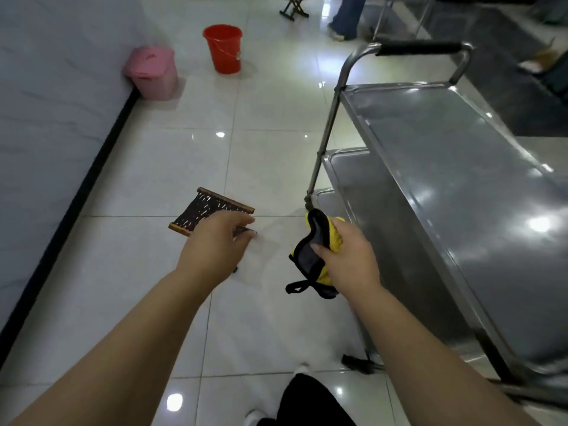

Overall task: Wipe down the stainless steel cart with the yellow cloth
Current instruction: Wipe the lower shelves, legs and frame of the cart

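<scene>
right hand [347, 256] right of frame centre, fingers curled round the yellow cloth [316, 256], thumb pressed on its grey face; cloth bunched, yellow with grey side and black edging, a black loop dangling below the hand. cloth held in the air just left of the stainless steel cart [461, 186], near its lower shelves, not touching any surface as far as can be seen.

left hand [215, 244] at frame centre, fingers bent toward a small folding stool [212, 212] with a dark woven seat and wooden rails; fingertips at the stool's near edge, seemingly pinching something dark there, though cannot tell for certain whether gripping or merely touching.

cart filling the right side of the frame: top shelf broad and shiny, two lower shelves showing beneath at its left end, a black-padded handle [421, 47] at the upper right, a dark caster at lower centre-right.

red bucket [223, 48] on the tiled floor at upper centre-left, pink lidded bin [152, 72] beside it against the pale wall at upper left. another person's legs in jeans [345, 16] at the top edge, well apart from the cart. own dark trouser leg and white shoe at the bottom edge.
</scene>
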